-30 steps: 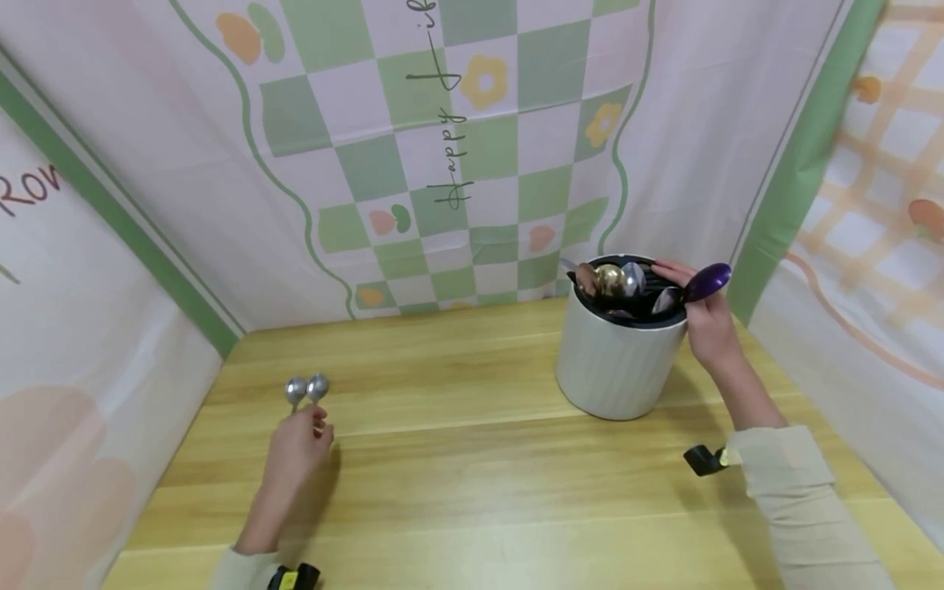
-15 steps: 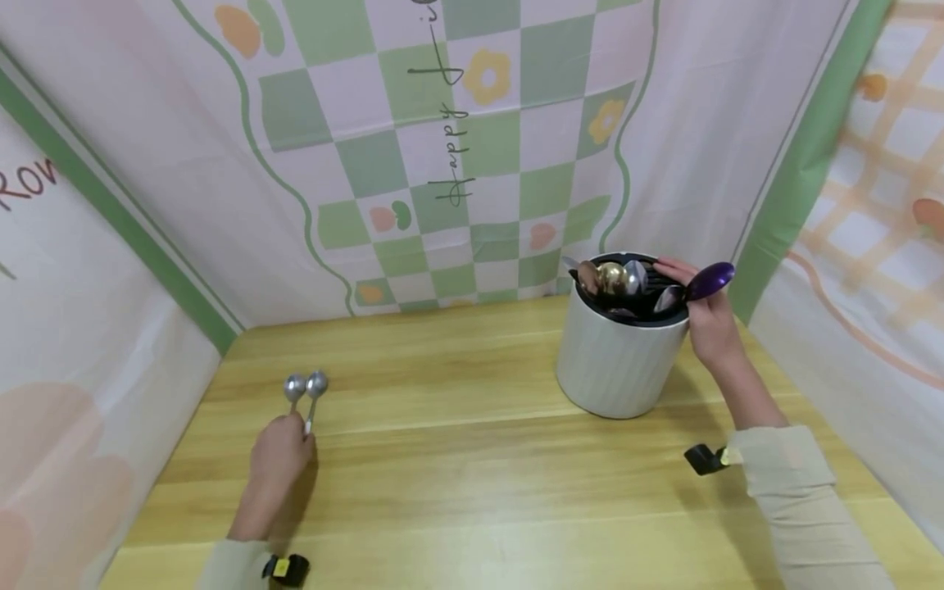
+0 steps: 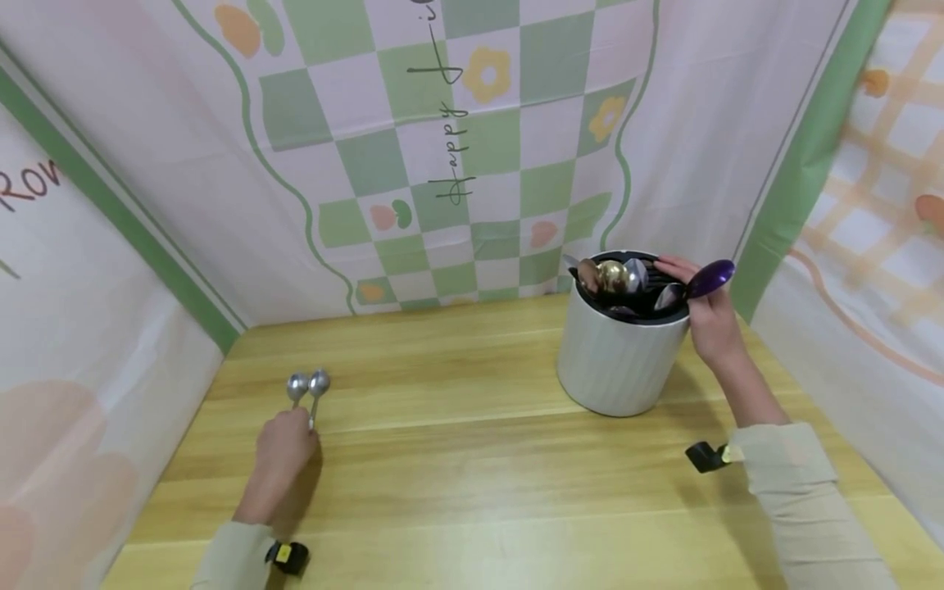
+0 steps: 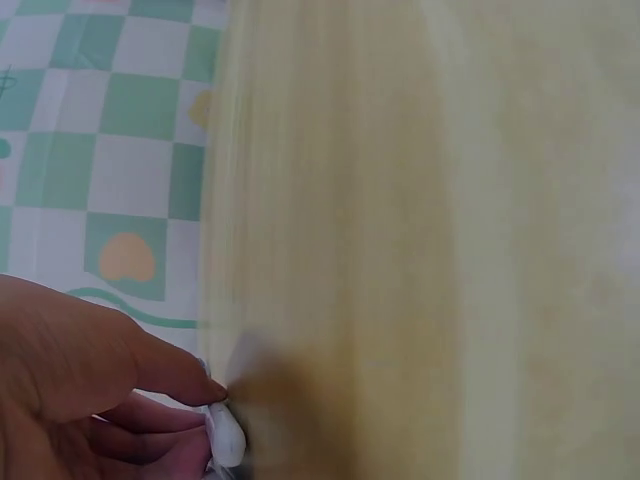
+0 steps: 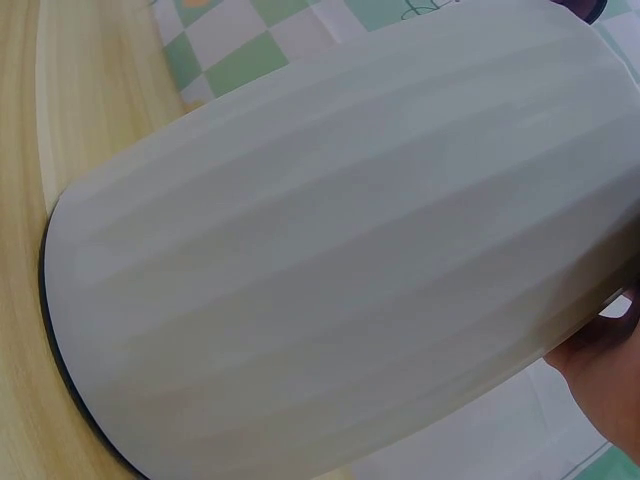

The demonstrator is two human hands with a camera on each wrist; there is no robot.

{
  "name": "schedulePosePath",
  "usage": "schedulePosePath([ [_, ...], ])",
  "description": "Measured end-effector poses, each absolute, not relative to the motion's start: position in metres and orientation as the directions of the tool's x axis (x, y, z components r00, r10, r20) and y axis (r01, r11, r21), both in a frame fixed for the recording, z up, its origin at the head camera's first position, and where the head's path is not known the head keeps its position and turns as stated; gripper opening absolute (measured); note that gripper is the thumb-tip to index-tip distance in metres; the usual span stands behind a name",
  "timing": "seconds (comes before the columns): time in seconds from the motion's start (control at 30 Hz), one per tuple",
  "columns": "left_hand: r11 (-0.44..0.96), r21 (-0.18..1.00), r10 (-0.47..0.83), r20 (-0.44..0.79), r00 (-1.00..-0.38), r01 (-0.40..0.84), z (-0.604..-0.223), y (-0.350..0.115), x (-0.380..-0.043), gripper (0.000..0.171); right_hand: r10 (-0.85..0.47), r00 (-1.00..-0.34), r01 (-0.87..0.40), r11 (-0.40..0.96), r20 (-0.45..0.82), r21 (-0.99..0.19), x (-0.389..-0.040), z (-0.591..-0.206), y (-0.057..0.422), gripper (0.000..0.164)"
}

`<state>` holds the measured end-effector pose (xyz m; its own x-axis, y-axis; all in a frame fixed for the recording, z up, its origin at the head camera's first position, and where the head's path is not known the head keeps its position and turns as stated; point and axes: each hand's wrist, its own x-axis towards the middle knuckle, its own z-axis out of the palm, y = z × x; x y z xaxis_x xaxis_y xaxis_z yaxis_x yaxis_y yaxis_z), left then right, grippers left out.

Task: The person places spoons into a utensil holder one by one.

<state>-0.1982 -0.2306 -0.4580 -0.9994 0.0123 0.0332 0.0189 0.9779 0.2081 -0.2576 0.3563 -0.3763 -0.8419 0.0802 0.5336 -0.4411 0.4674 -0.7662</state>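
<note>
Two small silver spoons lie side by side on the wooden table, the left spoon (image 3: 297, 385) and the right spoon (image 3: 319, 382), bowls pointing away. My left hand (image 3: 283, 447) is over their handles; in the left wrist view its thumb and fingers pinch a pale spoon handle (image 4: 228, 436). At the back right stands a white ribbed utensil holder (image 3: 618, 369) with a black insert, full of spoons. My right hand (image 3: 714, 326) grips its right rim, fingers over the edge. A purple spoon (image 3: 710, 279) leans out above that hand, hiding part of it.
The light wooden table (image 3: 457, 475) ends at a checkered cloth backdrop (image 3: 487, 147). Patterned cloth hangs on both sides, with the right cloth (image 3: 878, 246) close behind the right arm. Gold, copper and silver spoon bowls (image 3: 610, 277) stick up from the holder.
My left hand has drawn back slightly along the handles and turned, baring more of the right spoon. The right hand and the utensil holder have stayed in place.
</note>
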Motion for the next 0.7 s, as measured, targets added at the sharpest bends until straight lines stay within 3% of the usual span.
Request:
schedulePosePath([
  [0.7, 0.911, 0.413, -0.001, 0.038, -0.999, 0.015, -0.439, -0.22, -0.188, 0.01, 0.079, -0.849, -0.434, 0.462, 0.523, -0.774, -0.256, -0.376, 0.356, 0.037],
])
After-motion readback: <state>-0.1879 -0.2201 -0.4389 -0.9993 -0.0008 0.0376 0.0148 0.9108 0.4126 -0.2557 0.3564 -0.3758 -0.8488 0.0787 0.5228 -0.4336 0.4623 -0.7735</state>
